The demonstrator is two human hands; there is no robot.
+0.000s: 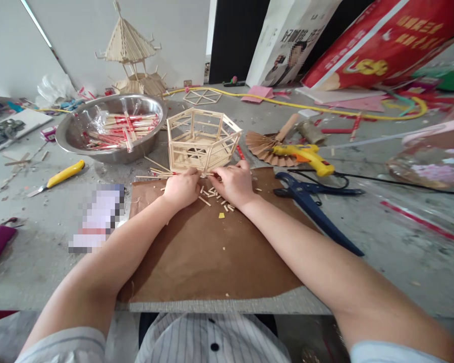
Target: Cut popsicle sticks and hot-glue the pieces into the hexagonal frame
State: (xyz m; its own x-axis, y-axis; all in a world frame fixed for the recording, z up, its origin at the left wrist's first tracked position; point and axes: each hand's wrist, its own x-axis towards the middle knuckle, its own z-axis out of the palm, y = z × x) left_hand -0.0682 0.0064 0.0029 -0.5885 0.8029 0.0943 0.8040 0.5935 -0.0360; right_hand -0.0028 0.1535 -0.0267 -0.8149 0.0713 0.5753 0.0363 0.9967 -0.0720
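Note:
A hexagonal frame of thin wooden sticks (202, 138) stands at the far edge of a brown board (208, 252). My left hand (181, 189) and my right hand (232, 182) rest side by side just in front of the frame, fingers curled and pinched on thin wooden sticks (208, 174) lying along its base. Several short stick offcuts (215, 196) are scattered on the board between and under the hands.
A steel bowl (71, 136) of wrapped chopsticks is at the left, a yellow knife (60, 176) nearer. A yellow glue gun (306, 155), blue cutters (314, 204) and a paper fan (267, 146) lie right. A stick pagoda (130, 53) stands behind.

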